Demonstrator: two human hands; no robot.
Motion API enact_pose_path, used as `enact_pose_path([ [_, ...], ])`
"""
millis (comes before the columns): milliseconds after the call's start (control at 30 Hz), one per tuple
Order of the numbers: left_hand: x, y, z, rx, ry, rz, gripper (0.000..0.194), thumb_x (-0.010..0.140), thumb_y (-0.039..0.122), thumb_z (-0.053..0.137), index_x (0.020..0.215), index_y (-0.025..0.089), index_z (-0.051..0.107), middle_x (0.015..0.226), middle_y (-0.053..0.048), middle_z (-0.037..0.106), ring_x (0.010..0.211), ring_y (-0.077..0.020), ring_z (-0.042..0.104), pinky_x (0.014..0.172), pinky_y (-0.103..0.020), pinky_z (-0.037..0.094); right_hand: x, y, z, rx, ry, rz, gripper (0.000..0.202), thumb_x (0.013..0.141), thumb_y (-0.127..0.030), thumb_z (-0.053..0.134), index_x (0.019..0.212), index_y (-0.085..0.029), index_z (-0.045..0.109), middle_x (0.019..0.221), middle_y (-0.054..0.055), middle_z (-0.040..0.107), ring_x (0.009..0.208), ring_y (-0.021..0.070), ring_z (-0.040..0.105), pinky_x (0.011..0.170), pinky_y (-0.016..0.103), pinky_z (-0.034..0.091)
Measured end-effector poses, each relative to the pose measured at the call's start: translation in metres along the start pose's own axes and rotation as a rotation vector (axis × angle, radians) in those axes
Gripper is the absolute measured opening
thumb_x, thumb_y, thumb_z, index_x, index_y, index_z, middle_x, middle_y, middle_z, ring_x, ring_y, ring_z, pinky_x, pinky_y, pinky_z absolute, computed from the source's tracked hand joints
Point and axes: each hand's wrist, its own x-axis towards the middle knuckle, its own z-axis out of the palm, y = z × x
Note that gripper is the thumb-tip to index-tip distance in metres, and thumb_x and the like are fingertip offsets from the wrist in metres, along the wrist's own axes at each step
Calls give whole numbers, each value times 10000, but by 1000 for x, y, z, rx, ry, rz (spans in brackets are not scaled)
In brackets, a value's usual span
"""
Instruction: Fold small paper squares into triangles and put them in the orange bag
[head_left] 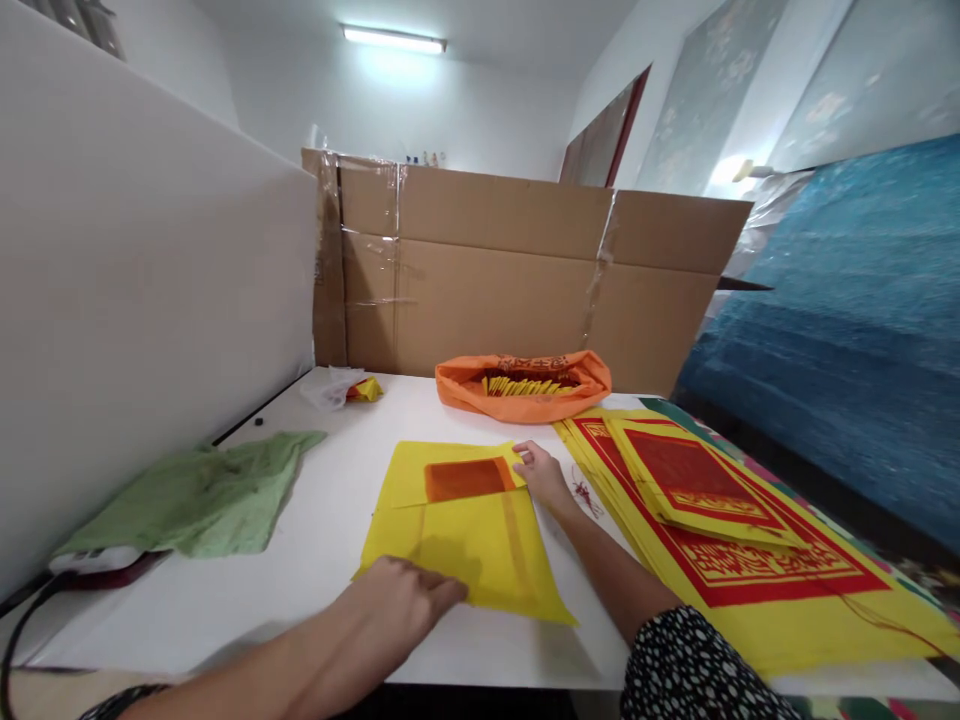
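The bare left hand (405, 598) is held low at the near side, back upward, its fingers pointed right. The bare right hand (545, 478) is extended farther out, fingers bent leftward, its forearm (611, 575) slanted from a black, white-spotted fabric sleeve (690, 665) at near right.

Green cloth (225, 485) at left, upright taped cardboard (502, 275), lit tube light (394, 40)
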Motion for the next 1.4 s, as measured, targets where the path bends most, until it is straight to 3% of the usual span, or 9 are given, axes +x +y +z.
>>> enact_pose_path([
  [200,-7,9,-41,-166,-77,-50,288,965,204,377,949,252,661,829,8,699,699,-148,641,617,-240,443,-29,-28,-33,47,-64,-134,330,856,-408,511,1056,-185,649,1107,109,618,910,220,612,755,326,496],
  [300,3,-6,-59,-190,-32,-117,263,958,203,395,936,225,657,811,15,679,655,-124,609,585,-220,398,-64,-31,-70,303,-472,-34,579,919,-642,328,1268,-236,549,1179,114,619,516,110,591,458,248,435],
  [433,22,-19,-85,-81,-16,-128,269,948,229,411,775,183,610,614,32,549,525,-102,470,515,-223,296,-100,-34,-97,728,-969,-88,879,745,-822,450,1425,-267,410,1383,168,485,878,234,684,577,279,524],
  [567,37,-4,-122,66,26,-118,249,936,241,430,799,198,634,609,32,564,513,-99,461,512,-227,259,-100,-57,-97,684,-721,-120,653,684,-527,784,1265,-299,590,1271,84,592,986,225,619,847,379,516],
  [700,44,20,-146,223,68,-125,228,919,262,472,792,205,652,612,18,583,528,-110,495,512,-230,257,-80,-74,-96,542,-441,-178,331,810,-399,703,1112,-266,678,1183,61,640,1056,227,593,939,395,467],
  [833,51,15,-126,295,20,-184,190,902,251,508,807,209,668,611,6,612,523,-133,522,499,-243,250,-67,-59,-85,480,-408,-207,208,825,-385,683,969,-237,702,1243,70,629,1195,252,536,1020,408,402],
  [1100,54,-43,-24,121,-77,-270,197,908,237,449,846,192,630,738,-37,688,647,-196,640,563,-259,374,-71,-19,-69,52,-386,-249,416,701,-407,789,1088,-284,700,1403,70,518,1351,297,364,1118,481,244],
  [1267,58,-56,-12,32,-112,-255,117,834,158,501,889,206,592,853,-21,706,729,-205,663,594,-260,406,-66,-33,-58,144,-517,-246,181,797,-375,700,907,-230,703,1150,43,683,1081,225,596,934,323,427],
  [1400,71,-65,-10,150,33,-302,195,944,224,384,982,187,572,922,-72,665,760,-224,643,687,-325,461,-32,-40,-30,-10,-399,-236,179,862,-321,585,747,-192,630,790,0,680,764,177,600,706,259,419],
])
